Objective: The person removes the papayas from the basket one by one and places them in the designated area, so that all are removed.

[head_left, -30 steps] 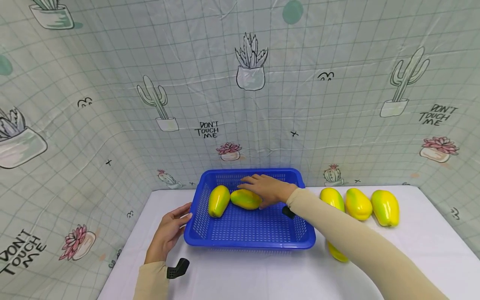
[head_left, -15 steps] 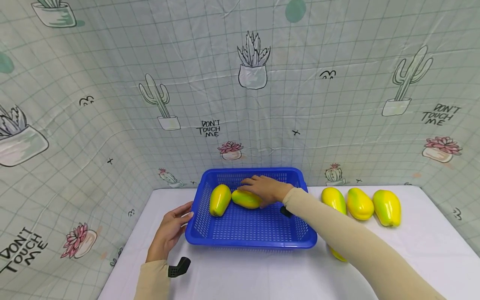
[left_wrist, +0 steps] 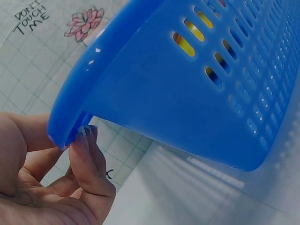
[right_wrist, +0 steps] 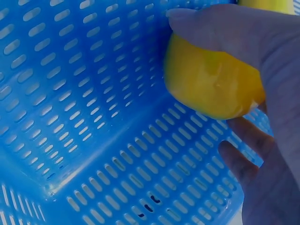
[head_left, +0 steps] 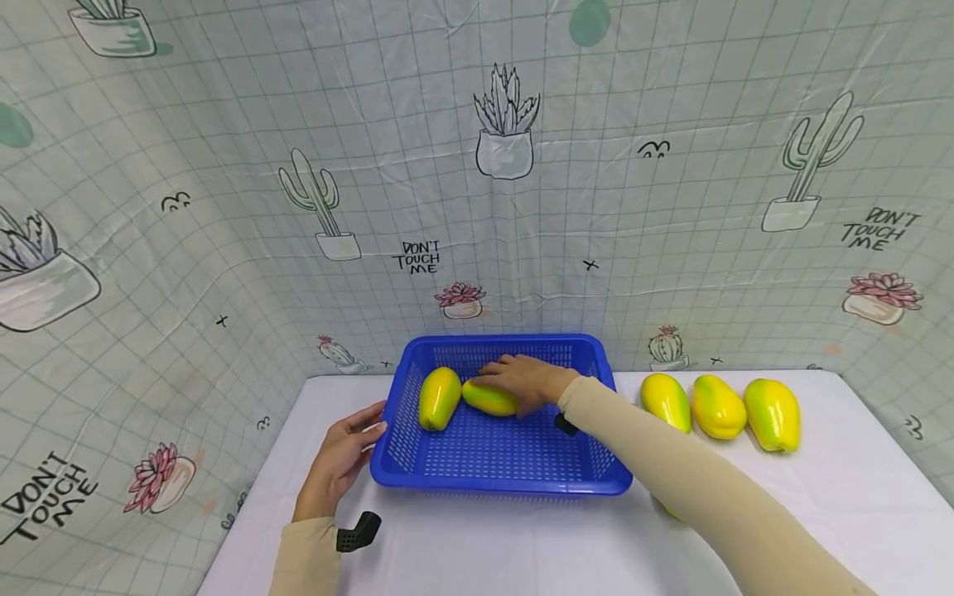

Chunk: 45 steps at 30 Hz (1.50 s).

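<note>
My right hand [head_left: 531, 382] holds a yellow-green papaya [head_left: 489, 399] lying on its side inside a blue plastic basket [head_left: 499, 485]. In the right wrist view the thumb lies over the papaya [right_wrist: 213, 84], and two fingertips show below it. A second papaya [head_left: 440, 399] rests to its left, at the basket's left side. At the basket's left rim, my left hand [head_left: 341, 455] pinches the edge. The left wrist view shows that rim [left_wrist: 70, 108] between thumb and fingers, with the basket's corner raised off the cloth.
Right of the basket, three papayas stand in a row: one near it [head_left: 666, 401], one in the middle [head_left: 719, 407], one farthest right [head_left: 772, 415]. Another papaya [head_left: 668, 508] is mostly hidden under my right forearm. A patterned cloth wall [head_left: 581, 207] closes off the back and sides.
The head view has shifted very slightly. My right hand stays at the papaya in the basket, its wrist a touch lower, and my left hand keeps its place at the rim.
</note>
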Available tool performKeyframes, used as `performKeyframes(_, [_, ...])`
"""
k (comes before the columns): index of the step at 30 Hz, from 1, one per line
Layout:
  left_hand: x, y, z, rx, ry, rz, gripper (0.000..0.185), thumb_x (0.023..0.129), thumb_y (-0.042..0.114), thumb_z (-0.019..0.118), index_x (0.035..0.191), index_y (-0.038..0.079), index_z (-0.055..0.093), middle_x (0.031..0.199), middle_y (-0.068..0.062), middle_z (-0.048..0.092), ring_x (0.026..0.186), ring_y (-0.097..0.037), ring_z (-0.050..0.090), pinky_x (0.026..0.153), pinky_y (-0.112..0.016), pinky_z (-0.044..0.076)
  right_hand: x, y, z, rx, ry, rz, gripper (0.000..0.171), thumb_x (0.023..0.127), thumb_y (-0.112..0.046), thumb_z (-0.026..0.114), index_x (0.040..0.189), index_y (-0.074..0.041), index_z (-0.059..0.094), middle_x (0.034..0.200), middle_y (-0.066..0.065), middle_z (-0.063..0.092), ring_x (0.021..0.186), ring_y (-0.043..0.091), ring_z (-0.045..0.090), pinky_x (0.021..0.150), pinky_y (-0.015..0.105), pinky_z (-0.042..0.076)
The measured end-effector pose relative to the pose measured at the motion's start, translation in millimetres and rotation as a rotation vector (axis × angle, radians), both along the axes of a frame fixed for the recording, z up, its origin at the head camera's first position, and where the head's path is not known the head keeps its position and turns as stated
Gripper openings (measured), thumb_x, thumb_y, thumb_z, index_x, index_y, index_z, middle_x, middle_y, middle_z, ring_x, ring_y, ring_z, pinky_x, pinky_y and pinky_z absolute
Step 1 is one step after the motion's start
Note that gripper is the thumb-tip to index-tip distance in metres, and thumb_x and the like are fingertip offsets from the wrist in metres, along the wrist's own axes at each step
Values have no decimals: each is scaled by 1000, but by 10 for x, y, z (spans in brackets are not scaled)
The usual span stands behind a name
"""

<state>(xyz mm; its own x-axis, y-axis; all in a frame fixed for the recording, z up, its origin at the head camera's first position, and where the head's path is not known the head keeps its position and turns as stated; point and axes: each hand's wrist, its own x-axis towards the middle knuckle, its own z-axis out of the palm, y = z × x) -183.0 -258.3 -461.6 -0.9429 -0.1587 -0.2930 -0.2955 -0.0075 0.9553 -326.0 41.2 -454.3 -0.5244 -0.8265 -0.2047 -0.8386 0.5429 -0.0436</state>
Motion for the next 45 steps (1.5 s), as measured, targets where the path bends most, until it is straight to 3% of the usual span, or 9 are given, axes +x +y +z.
performKeyframes(9, [10,0,-5,6,15,-19,50,107,-1,56,155,-6,46,153,-26,49,91,-7,66,76,-22,56,34,71,70,23,-42,2,90,85,-12,86,163,-22,43,159,6,49,143,34,45,122,56,35])
performKeyframes(16, [12,1,-13,0,15,-16,50,107,0,55,156,-6,46,156,-29,45,92,-7,65,77,-21,56,41,102,79,8,-40,16,89,82,-20,92,159,-15,47,157,9,51,143,34,46,119,54,39])
performKeyframes(21, [21,5,-21,-7,10,-10,50,107,0,55,156,-5,46,157,-29,45,92,-7,65,77,-21,56,69,112,53,-11,-104,-37,99,77,-25,97,159,-8,43,164,10,45,147,35,43,121,54,36])
performKeyframes(24, [26,7,-26,-7,8,-8,50,107,0,55,156,-5,46,157,-29,45,93,-8,65,77,-21,56,92,118,37,-13,-129,-71,102,76,-27,98,158,-6,40,160,11,49,145,33,46,122,52,36])
performKeyframes(30, [40,18,-11,-7,7,-5,49,107,0,55,156,-5,46,157,-29,45,94,-8,65,78,-21,56,128,135,49,-2,-124,-87,92,75,-30,99,149,-13,47,151,8,56,138,31,52,119,52,39])
performKeyframes(36, [53,26,-14,-13,8,-1,50,107,1,56,156,-5,46,157,-29,45,94,-8,65,78,-21,55,172,140,58,32,-137,-83,99,75,-30,99,157,-15,47,156,7,51,143,32,49,121,53,37])
performKeyframes(45, [34,23,-8,-16,2,-1,50,107,0,56,156,-5,47,157,-28,46,94,-9,64,78,-22,55,177,181,43,23,-176,-114,98,75,-33,98,157,-12,48,157,9,50,143,35,48,120,56,37])
